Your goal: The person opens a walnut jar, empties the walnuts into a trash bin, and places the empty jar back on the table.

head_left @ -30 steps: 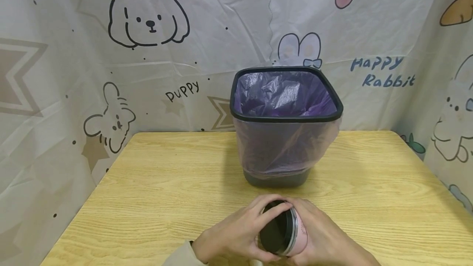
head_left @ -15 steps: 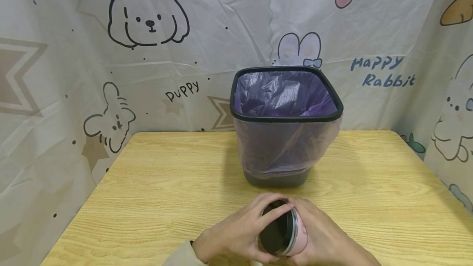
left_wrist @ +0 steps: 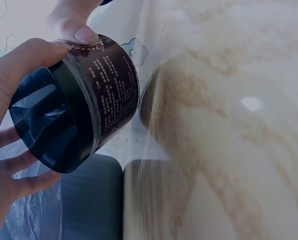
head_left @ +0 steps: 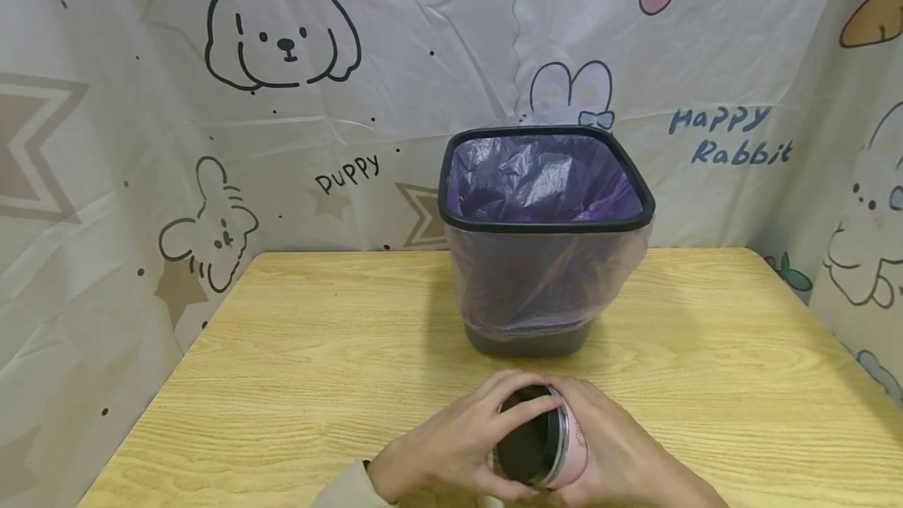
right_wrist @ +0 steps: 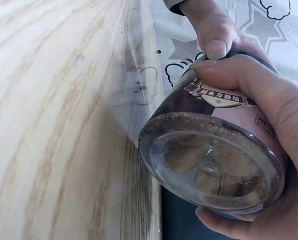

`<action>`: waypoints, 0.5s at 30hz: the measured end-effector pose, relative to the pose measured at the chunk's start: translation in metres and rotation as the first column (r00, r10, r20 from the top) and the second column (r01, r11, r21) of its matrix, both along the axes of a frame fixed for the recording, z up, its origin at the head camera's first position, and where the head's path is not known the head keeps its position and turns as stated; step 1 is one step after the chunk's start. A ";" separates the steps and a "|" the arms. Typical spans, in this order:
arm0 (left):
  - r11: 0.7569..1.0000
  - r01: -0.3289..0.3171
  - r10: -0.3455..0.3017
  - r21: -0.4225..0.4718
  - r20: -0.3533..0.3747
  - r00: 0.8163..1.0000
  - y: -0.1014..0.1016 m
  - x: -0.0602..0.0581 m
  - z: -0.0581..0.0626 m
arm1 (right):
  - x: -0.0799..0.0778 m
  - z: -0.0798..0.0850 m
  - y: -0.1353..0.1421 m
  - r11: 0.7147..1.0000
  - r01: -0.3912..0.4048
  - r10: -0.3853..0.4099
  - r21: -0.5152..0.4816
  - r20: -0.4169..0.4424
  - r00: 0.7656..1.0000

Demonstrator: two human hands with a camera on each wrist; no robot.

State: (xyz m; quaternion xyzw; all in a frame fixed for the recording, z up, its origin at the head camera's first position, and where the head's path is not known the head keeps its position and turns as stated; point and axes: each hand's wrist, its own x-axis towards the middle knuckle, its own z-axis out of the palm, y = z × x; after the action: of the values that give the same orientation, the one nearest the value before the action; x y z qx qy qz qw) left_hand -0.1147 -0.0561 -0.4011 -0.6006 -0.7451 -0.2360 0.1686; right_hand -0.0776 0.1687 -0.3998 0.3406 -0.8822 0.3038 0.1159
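Between both hands, a tilted plastic jar (head_left: pixel 574 453) is held just above or against the near part of the table; I cannot tell if it touches. Its black lid (head_left: pixel 524 445) faces left, and the label is pink and dark brown. My left hand (head_left: pixel 455 433) grips the lid, thumb and fingers spread round it. Curled about the jar's body is my right hand (head_left: pixel 614 437). Through the jar's clear base (right_wrist: pixel 208 165) in the right wrist view, brown pieces like biscuits show inside. The lid (left_wrist: pixel 54 120) still sits on the jar in the left wrist view.
A dark trash can (head_left: pixel 546 226) lined with a purple bag stands on the wooden table (head_left: pixel 317 335), just beyond the hands. Behind and at the sides hangs a printed curtain (head_left: pixel 423 85) with cartoon animals.
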 end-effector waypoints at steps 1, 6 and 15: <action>1.000 -0.005 0.005 0.002 -0.003 1.000 0.000 0.000 0.000 | 0.000 0.000 0.000 1.000 -0.003 0.003 -0.003 -0.003 1.000; 1.000 -0.025 0.025 0.002 0.005 1.000 0.000 0.002 0.000 | 0.000 -0.001 0.000 1.000 -0.007 0.007 -0.006 -0.007 1.000; 0.994 -0.099 0.101 -0.050 0.042 0.994 -0.001 0.004 0.000 | -0.001 -0.001 -0.001 1.000 -0.017 0.018 -0.022 0.015 1.000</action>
State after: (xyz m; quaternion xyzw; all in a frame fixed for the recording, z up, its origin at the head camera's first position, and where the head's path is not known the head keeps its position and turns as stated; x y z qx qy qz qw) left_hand -0.1109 -0.0568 -0.4015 -0.5609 -0.7833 -0.2228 0.1491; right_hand -0.0787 0.1681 -0.4009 0.3447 -0.8767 0.3170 0.1103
